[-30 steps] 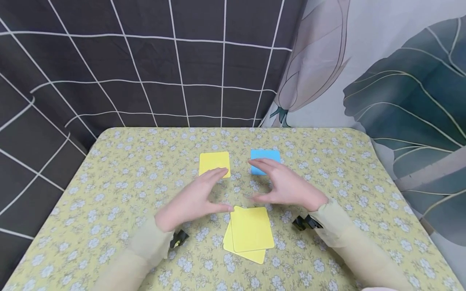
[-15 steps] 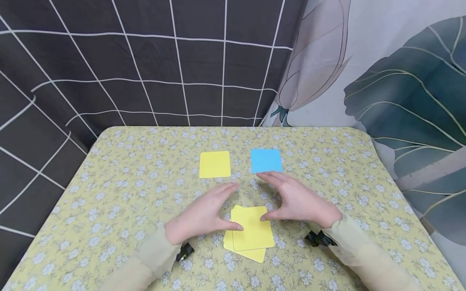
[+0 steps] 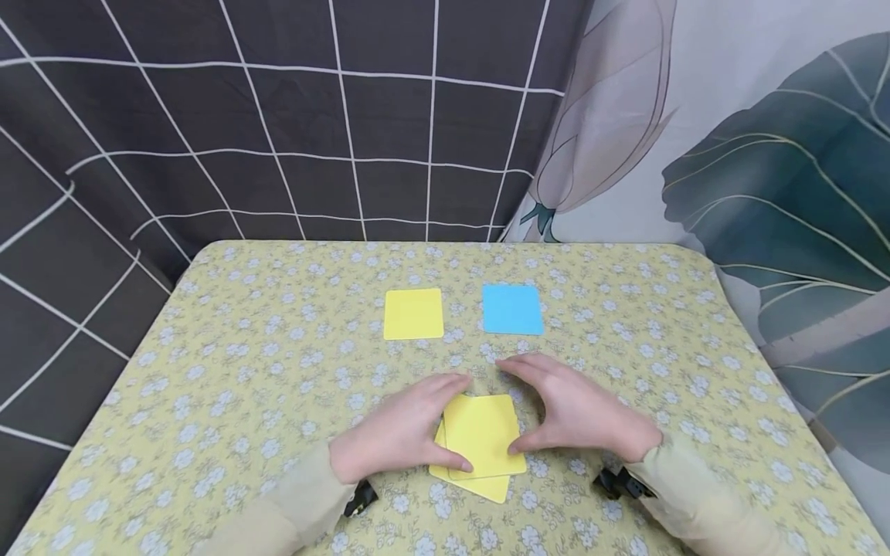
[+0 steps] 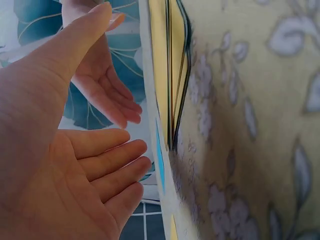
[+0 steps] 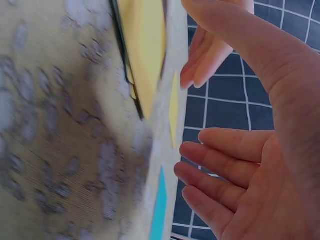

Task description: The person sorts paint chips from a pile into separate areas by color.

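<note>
In the head view, a small stack of yellow square cards [image 3: 482, 432] lies near the table's middle, its top card turned against the lower card [image 3: 490, 489]. My left hand [image 3: 399, 432] is held over the stack's left side, thumb spread from the fingers. On the other side, my right hand [image 3: 584, 409] hovers with its thumb near the top card's right edge. Both wrist views show a gap between the fingers and the stack [image 4: 161, 55], whose edges look dark and layered. The fingers of each hand are relaxed and hold nothing.
Farther back, a single yellow card [image 3: 413, 314] and a blue card [image 3: 512, 310] lie flat side by side. A flowered cloth [image 3: 243, 401] covers the table. Behind it hangs a dark gridded cloth [image 3: 292, 116], with a leaf-patterned curtain [image 3: 786, 193] at the right.
Both hands have come back towards the person, from near the two far cards to either side of the stack. The cards lie as before.
</note>
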### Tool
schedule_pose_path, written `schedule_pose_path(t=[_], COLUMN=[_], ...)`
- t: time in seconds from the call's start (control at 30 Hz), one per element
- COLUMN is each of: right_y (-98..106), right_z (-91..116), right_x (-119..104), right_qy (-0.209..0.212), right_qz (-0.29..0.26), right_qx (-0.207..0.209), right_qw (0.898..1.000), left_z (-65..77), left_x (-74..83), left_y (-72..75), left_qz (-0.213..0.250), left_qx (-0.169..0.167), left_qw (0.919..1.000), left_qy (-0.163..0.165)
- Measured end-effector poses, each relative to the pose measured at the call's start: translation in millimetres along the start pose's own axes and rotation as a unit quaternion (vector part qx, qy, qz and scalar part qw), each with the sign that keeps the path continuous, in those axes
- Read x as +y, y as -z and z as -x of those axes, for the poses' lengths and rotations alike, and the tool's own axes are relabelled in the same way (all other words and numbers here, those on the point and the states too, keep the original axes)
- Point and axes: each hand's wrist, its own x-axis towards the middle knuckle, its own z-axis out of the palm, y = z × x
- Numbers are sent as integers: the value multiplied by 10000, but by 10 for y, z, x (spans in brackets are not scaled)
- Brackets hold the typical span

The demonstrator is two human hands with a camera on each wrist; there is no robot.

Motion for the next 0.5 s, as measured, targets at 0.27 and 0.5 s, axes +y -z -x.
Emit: schedule_pose_path(t=[0.27,0.5], right_y=[-107,-174], right_z=[55,82], right_x=[-38,-44], right_qy=[50,253], right_qz=[-162,-160], right_qx=[-282,-334], right_qw=[9995,9990], left_z=[26,49], left_x=[23,56], left_y=[-61,-66], left_qz=[14,93], left_qx=[-162,-250], left_qw=[9998,9994], left_qy=[-85,-217])
